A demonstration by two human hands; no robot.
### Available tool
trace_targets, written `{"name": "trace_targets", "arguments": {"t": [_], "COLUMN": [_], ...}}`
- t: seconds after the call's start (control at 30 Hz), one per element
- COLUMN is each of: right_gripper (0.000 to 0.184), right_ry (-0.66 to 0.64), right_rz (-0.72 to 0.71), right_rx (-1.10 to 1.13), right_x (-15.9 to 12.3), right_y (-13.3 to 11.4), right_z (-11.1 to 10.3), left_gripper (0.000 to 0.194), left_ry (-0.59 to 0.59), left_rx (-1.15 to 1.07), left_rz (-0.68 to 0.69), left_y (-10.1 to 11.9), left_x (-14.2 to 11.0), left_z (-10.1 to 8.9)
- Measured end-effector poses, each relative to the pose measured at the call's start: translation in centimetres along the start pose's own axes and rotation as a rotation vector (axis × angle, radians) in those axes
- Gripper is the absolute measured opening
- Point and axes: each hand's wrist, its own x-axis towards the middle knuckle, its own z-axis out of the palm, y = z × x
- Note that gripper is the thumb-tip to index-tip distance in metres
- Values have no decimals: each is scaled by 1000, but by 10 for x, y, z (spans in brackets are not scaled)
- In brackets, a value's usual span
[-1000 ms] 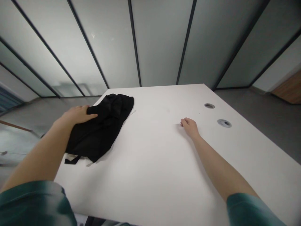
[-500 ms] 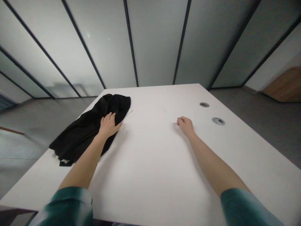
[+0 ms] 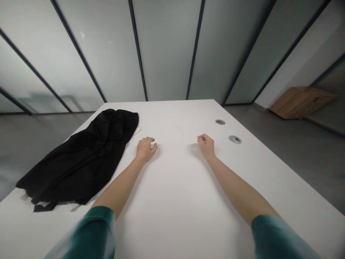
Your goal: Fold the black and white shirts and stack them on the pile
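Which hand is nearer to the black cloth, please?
Left: the left hand is just right of the black cloth, apart from it; the right hand is farther right across the table.

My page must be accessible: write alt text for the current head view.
Bare left hand and right hand, loosely curled, over a white table; a black cloth lies to their left, two round grey fittings at right.

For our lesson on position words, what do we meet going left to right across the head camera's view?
Black cloth, left hand, right hand, farther table hole, nearer table hole, wooden cabinet.
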Motion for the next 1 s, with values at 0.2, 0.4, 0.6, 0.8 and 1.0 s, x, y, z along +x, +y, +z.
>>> {"name": "trace_targets", "arguments": {"t": [0.2, 0.4, 0.6, 0.8, 1.0], "right_gripper": [25, 37, 59, 94, 101], "right_ry": [-112, -227, -440, -637, -697], "right_rz": [-255, -401, -353, -243, -206], "right_rx": [-365, -600, -767, -872, -897], "right_x": [-13, -15, -16, -21, -21], "right_y": [-15, -12, -8, -6, -6], "right_z": [-2, 3, 7, 14, 15], "left_gripper": [31, 37, 73, 98, 104], "left_ry": [-47, -103, -332, -480, -494], "left_rx": [37, 58, 165, 203, 192], "left_rz": [-34, -13, -25, -36, -40], "left_y": [2, 7, 6, 6, 6], "left_x": [3, 0, -5, -6, -6], "left_z": [-4, -4, 2, 5, 5]}}
